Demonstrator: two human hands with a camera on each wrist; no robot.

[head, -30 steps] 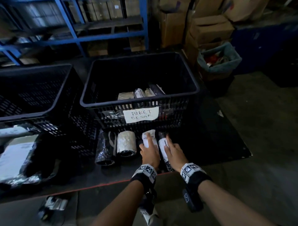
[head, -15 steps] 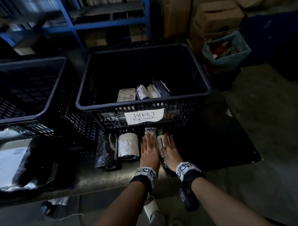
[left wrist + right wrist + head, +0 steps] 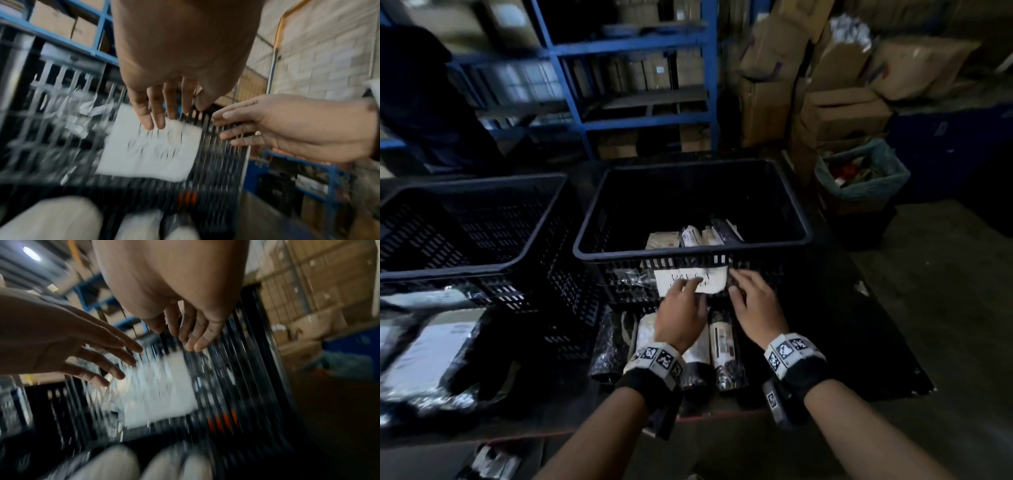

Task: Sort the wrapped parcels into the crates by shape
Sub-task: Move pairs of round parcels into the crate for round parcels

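A black slatted crate with a white paper label on its front wall holds several wrapped parcels. In front of it several roll-shaped parcels lie side by side on the dark table. My left hand and right hand hover above the rolls with fingers spread and empty, fingertips close to the label. The wrist views are blurred, but both hands show straight fingers holding nothing.
A second black crate stands to the left. Flat shiny wrapped packets lie at the table's near left. Blue shelving, stacked cardboard boxes and a lined bin stand behind. A person in dark clothes is at far left.
Both hands have lifted off the two rolls they were resting on and moved forward toward the crate's label. The head view has tilted up.
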